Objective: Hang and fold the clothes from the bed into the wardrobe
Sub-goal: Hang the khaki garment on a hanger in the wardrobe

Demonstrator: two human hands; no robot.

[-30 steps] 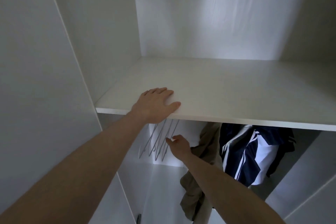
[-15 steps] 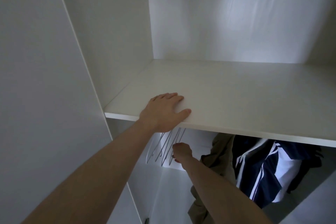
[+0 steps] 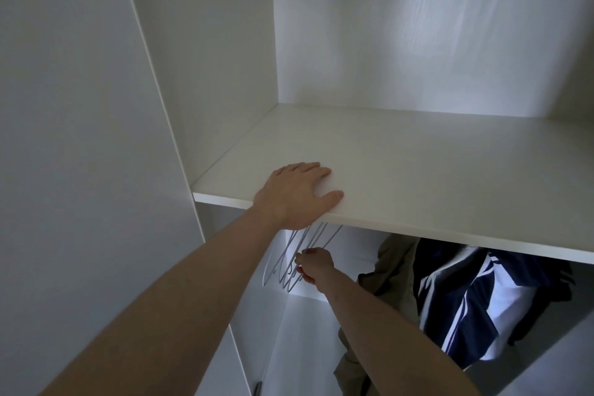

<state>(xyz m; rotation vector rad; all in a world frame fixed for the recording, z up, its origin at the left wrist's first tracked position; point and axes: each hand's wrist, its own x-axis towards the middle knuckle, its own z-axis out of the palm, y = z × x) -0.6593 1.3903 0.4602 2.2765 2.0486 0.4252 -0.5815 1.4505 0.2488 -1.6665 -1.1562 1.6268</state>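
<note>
Standing open across the frame: wardrobe (image 3: 209,58), shelf (image 3: 418,170) at mid-height. Hanging lower right under the shelf: striped jacket (image 3: 475,309), olive garment (image 3: 395,270). Resting flat on the shelf edge, fingers straight: left hand (image 3: 297,194). Pinching hangers (image 3: 289,264) at lower centre, fingers curled: right hand (image 3: 316,268).

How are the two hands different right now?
The left hand lies flat with straight fingers on top of the white shelf; the right hand is below the shelf with curled fingers.
The left hand holds nothing; the right hand pinches a wire hanger.
Both are bare and reach into the wardrobe.
</note>
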